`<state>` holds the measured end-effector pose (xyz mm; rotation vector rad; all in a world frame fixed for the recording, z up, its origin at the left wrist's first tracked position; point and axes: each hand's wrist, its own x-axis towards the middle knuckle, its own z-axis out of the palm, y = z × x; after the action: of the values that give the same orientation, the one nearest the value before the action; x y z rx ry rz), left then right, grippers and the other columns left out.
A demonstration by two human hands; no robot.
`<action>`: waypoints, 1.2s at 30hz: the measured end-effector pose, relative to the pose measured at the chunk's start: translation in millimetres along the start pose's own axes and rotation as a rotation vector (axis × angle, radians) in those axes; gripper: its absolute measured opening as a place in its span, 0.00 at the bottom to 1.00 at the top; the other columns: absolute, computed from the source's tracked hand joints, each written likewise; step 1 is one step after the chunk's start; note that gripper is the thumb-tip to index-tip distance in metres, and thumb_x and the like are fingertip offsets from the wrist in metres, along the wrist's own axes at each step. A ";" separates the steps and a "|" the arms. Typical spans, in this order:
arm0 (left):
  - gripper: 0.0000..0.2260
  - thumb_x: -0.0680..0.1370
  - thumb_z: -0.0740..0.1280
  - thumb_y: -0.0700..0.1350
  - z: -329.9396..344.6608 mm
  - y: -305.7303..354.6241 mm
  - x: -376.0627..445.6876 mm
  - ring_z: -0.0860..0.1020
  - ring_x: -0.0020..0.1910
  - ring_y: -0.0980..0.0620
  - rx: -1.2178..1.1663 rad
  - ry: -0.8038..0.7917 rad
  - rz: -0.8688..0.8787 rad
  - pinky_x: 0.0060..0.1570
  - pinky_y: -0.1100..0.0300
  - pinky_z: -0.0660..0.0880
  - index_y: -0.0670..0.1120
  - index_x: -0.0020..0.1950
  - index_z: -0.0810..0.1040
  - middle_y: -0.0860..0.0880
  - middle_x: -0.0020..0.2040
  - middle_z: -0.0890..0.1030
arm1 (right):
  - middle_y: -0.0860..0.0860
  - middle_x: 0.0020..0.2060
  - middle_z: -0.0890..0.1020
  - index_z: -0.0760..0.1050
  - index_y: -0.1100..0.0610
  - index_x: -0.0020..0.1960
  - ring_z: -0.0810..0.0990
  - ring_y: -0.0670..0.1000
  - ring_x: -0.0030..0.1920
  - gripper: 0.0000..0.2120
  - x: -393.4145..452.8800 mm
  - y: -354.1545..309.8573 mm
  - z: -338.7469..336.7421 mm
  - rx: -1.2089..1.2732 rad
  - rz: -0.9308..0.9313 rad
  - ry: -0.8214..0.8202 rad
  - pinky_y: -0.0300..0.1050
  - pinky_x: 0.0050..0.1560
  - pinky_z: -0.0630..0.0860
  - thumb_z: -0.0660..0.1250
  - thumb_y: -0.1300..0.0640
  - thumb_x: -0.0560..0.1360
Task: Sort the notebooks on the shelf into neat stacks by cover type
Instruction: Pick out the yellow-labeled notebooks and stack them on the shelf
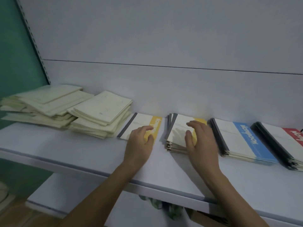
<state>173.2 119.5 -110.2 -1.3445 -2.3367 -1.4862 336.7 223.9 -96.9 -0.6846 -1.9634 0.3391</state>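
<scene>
Both hands are over the shelf (pixel 68 149), and everything here reads off the yellow stack (pixel 177 133), the short pile of yellow-banded notebooks near the middle of the board.

The right hand (pixel 199 141) lies across that yellow stack, fingers spread and loosely bent over the top cover, thumb down at the near edge. It rests on the pile; whether it actually grips it I cannot tell.

Just left of the yellow stack, with a strip of bare shelf between, lies a single yellow notebook (pixel 141 123), flat, its grey spine on the far-left side. The left hand (pixel 141 140) covers its near right corner, fingers curled over the yellow band, thumb at the edge. It looks like a light grasp, though the motion blur keeps me from being sure.

Further left of the yellow stack, touching the single notebook's far corner, sits a cream pile (pixel 102 113), its books skewed. Beyond that, a second cream heap (pixel 42 102), wider and messier, fanned out toward the shelf's left end.

Right of the yellow stack, just beside it, stands the blue stack (pixel 242 140), fairly square. Right again, the red stack (pixel 278 141), cut off by the frame edge.

Behind all of them runs the pale back panel (pixel 164 38).
</scene>
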 end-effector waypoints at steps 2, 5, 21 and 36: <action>0.13 0.78 0.64 0.38 -30.9 -24.5 1.3 0.73 0.60 0.53 0.035 -0.002 -0.068 0.57 0.61 0.69 0.47 0.60 0.79 0.52 0.59 0.79 | 0.49 0.55 0.79 0.76 0.56 0.60 0.74 0.51 0.58 0.12 5.2 -23.7 17.4 0.030 -0.050 -0.143 0.36 0.54 0.65 0.60 0.55 0.79; 0.12 0.77 0.64 0.37 -67.5 -51.5 -5.0 0.74 0.59 0.51 0.062 -0.052 -0.108 0.57 0.61 0.69 0.46 0.59 0.79 0.53 0.55 0.77 | 0.48 0.61 0.77 0.74 0.53 0.64 0.72 0.49 0.63 0.15 13.9 -60.8 59.1 -0.005 -0.078 -0.465 0.44 0.58 0.70 0.61 0.50 0.80; 0.10 0.81 0.61 0.40 -149.3 -79.7 0.6 0.81 0.48 0.49 -0.471 -0.426 -0.354 0.50 0.54 0.79 0.47 0.50 0.82 0.47 0.48 0.84 | 0.49 0.61 0.80 0.75 0.48 0.64 0.76 0.54 0.63 0.19 -1.3 -100.3 116.7 -0.108 0.166 -0.676 0.51 0.60 0.72 0.53 0.42 0.82; 0.13 0.79 0.58 0.37 -171.4 -39.6 88.1 0.81 0.43 0.44 -0.968 -0.594 -0.693 0.41 0.52 0.79 0.38 0.62 0.74 0.41 0.46 0.83 | 0.37 0.63 0.73 0.76 0.51 0.66 0.68 0.38 0.66 0.19 -3.8 -156.4 99.1 0.045 -0.104 -0.203 0.23 0.64 0.55 0.54 0.48 0.83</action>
<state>27.4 38.9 -5.5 -1.2471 -2.6771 -3.0856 200.9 101.5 -67.2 -0.5339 -2.1681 0.4011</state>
